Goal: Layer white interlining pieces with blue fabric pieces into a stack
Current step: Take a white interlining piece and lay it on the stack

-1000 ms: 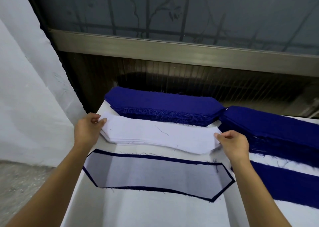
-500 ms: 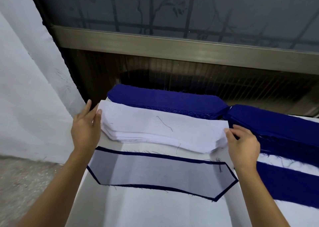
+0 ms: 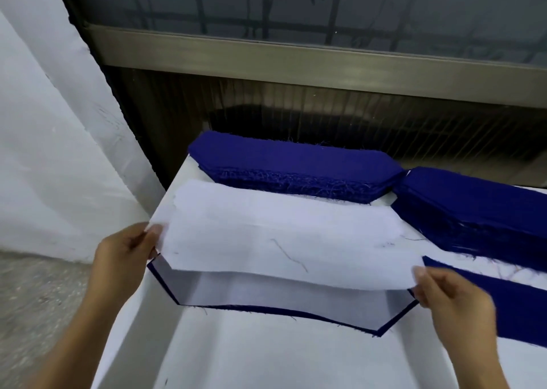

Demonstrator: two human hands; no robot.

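A white interlining piece (image 3: 266, 249) hangs stretched between my hands above the table. My left hand (image 3: 124, 258) pinches its left end and my right hand (image 3: 453, 302) pinches its right end. Under its near edge lies the layered stack (image 3: 281, 297), a white piece on top with a blue fabric border showing around it. Behind the lifted piece sits the pile of white interlining pieces (image 3: 310, 208), partly hidden by it. A thick pile of blue fabric pieces (image 3: 293, 163) lies at the far edge of the table.
A second pile of blue pieces (image 3: 473, 205) sits at the right, and a single blue piece (image 3: 518, 302) lies beside my right hand. The white table (image 3: 266, 359) ends at its left edge above a grey floor. A window frame (image 3: 296, 60) runs behind.
Both hands have pinched the top white interlining piece, lifted it off its pile and drawn it toward me, over the layered stack.
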